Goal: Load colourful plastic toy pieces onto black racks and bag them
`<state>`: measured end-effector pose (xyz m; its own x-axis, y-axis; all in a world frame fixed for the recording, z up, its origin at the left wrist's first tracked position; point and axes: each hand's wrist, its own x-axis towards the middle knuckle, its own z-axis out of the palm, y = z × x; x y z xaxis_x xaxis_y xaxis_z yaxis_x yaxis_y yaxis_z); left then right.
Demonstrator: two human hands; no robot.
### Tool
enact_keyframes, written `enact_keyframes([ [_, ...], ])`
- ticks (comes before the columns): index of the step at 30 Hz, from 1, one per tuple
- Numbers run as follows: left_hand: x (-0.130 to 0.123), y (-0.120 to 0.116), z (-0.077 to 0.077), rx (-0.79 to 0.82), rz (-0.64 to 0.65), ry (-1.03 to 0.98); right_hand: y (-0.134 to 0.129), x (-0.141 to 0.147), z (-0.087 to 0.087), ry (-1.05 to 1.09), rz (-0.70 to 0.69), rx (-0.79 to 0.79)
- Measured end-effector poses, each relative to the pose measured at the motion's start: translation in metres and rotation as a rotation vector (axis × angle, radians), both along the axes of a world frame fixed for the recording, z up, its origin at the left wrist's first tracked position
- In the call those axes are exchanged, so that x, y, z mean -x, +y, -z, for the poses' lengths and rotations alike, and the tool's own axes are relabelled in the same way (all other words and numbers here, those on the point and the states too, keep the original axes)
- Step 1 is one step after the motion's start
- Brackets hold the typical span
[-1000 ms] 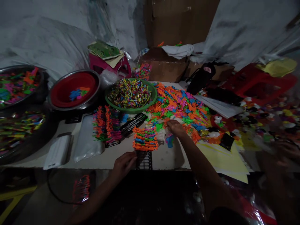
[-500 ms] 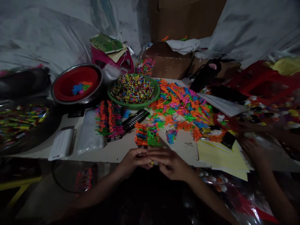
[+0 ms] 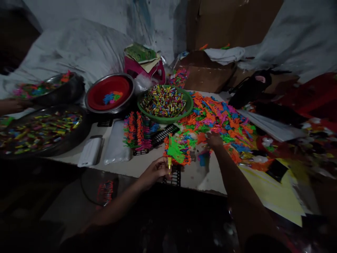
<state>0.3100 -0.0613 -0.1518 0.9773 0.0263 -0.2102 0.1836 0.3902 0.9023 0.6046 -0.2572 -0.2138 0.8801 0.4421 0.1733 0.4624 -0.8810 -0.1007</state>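
My left hand (image 3: 156, 172) is closed on a small yellow tube (image 3: 169, 164), held upright between thumb and fingers at the table's front edge. Just behind the tube are a green plastic piece (image 3: 176, 149) and rows of orange pieces on a black grid rack (image 3: 174, 177). My right hand (image 3: 215, 140) reaches to the near side of a heap of bright plastic pieces (image 3: 223, 119). Its fingertips are dim among the pieces, so any grip is unclear. A blue piece (image 3: 202, 160) lies on the table below that hand.
A green basin (image 3: 191, 109) holds many small coloured tubes. To its left stand a red bowl (image 3: 96, 93) and a wide basin (image 3: 85, 130) of tubes. A white box-shaped device (image 3: 90, 151), plastic bags (image 3: 118, 140) and yellow sheets (image 3: 273, 193) lie about. Another person's hand (image 3: 19, 105) shows far left.
My hands were together at the table edge and have parted. The right hand has moved forward to the heap, while the left keeps the yellow tube. The view has swung left.
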Motion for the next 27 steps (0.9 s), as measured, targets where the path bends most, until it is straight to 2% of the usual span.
enact_keyframes([
  [2, 0.004, 0.001, 0.003, -0.079, 0.013, -0.016, -0.002, -0.006, 0.012, 0.003, -0.059, 0.031],
  [4, 0.007, 0.002, 0.005, -0.144, 0.014, -0.015, -0.004, -0.006, 0.014, -0.014, -0.119, 0.049],
  [8, 0.015, 0.015, 0.01, -0.284, 0.024, -0.033, -0.019, 0.0, 0.0, -0.062, -0.189, 0.013],
  [11, 0.022, 0.031, 0.023, -0.42, 0.003, -0.052, -0.041, 0.017, -0.01, -0.119, -0.162, -0.095],
  [13, 0.024, 0.038, 0.038, -0.527, -0.07, -0.08, -0.053, 0.044, -0.013, -0.133, -0.039, -0.358],
  [16, 0.023, 0.039, 0.064, -0.659, -0.144, -0.131, -0.057, 0.104, -0.009, -0.016, 0.202, -0.991],
  [18, 0.019, 0.033, 0.079, -0.755, -0.161, -0.16, -0.05, 0.147, -0.001, 0.129, 0.209, -1.28],
  [19, 0.017, 0.029, 0.086, -0.811, -0.172, -0.173, -0.045, 0.167, 0.005, 0.213, 0.179, -1.341],
  [20, 0.014, 0.026, 0.092, -0.865, -0.177, -0.184, -0.039, 0.184, 0.011, 0.295, 0.146, -1.349],
  [23, 0.006, 0.017, 0.106, -0.989, -0.161, -0.179, -0.017, 0.216, 0.033, 0.476, 0.041, -1.22],
  [27, 0.001, 0.009, 0.113, -1.122, -0.162, -0.101, 0.006, 0.22, 0.059, 0.435, -0.017, -1.104],
])
